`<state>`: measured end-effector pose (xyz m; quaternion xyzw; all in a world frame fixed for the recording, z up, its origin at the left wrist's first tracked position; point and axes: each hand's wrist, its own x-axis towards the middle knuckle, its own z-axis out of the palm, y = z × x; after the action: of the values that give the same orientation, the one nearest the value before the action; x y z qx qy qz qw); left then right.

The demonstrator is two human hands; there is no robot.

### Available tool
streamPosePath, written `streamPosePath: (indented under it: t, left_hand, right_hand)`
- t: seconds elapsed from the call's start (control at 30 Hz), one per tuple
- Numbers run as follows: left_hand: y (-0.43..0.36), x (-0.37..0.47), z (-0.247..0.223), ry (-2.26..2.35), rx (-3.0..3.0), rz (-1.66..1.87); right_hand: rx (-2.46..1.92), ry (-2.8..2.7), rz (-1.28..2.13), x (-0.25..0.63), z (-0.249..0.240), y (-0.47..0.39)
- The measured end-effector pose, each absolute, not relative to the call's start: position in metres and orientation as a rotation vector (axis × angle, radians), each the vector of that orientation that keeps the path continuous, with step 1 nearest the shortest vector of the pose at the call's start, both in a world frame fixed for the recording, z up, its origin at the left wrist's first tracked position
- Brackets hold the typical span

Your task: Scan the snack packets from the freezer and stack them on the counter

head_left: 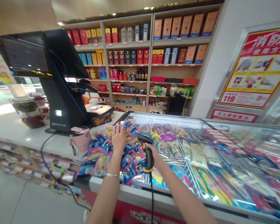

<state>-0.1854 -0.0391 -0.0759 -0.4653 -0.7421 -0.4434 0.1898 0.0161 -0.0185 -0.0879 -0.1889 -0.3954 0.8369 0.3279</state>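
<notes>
My right hand (153,155) is wrapped round the handle of a black and yellow barcode scanner (148,157), its head pointing left over the snacks. A cable hangs from the scanner's base. My left hand (119,137), with a bracelet on the wrist, lies palm down with fingers spread on a pile of blue and pink snack packets (128,160). Some tan, stick-like packets lie near its fingers. The pile rests on the glass top of a freezer (140,116) at its left end.
To the left, a pink cup (81,139) and a black register screen (63,59) stand on the white counter (4,124). Plastic tubs (32,115) sit farther left. A black cable (43,152) hangs along the counter's front. Stocked shelves (151,43) stand behind.
</notes>
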Motion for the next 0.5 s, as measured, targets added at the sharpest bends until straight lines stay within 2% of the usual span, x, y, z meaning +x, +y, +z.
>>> streamPosePath:
  t: [0.27,0.5]
  left_hand:
    - [-0.046,-0.179,-0.065,-2.096,-1.297,-1.103]
    - [-0.037,-0.146,-0.040,-2.020,-1.336,-1.062]
  right_hand:
    - [-0.435,-1.002,2.091,0.045,-0.061,-0.023]
    - [-0.476,-1.011,1.914,0.140,-0.042,-0.021]
